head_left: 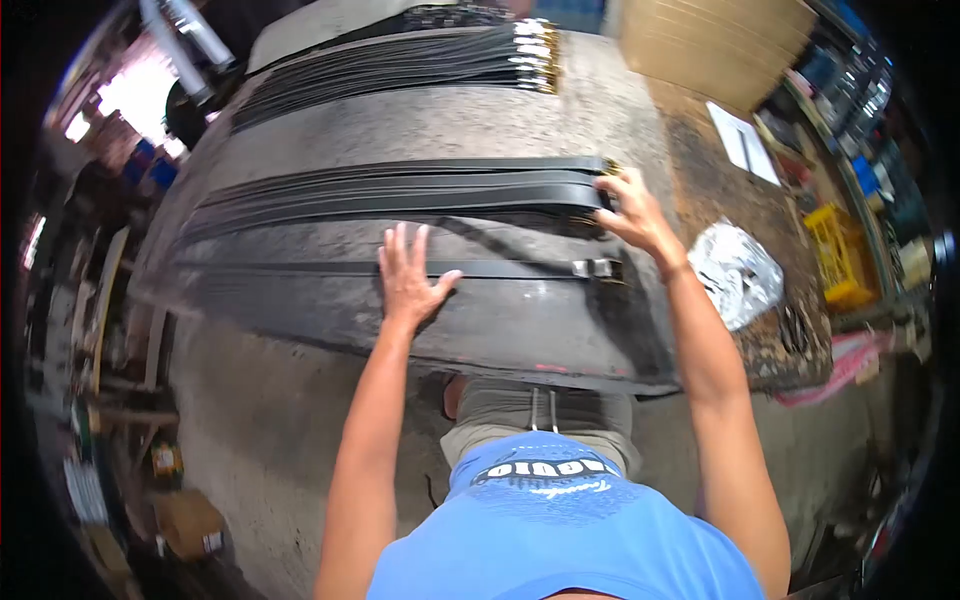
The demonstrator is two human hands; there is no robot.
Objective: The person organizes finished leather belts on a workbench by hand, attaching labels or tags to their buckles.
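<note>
A single black belt (508, 269) with a silver-toned buckle (600, 268) lies stretched across the near part of the table. My left hand (405, 280) rests on this belt with fingers spread. Just beyond it is a loose pile of black belts (400, 192), their buckle ends to the right. My right hand (630, 208) curls its thumb and fingers around the buckle end of a belt in that pile. The fingers partly hide the buckles there.
Farther back on the table (430, 125) lies a neat row of black belts (400, 72) with shiny buckles. To the right are a crumpled clear plastic bag (738, 275), a white paper (742, 143), scissors (795, 328), a cardboard box (715, 42) and a yellow crate (836, 258).
</note>
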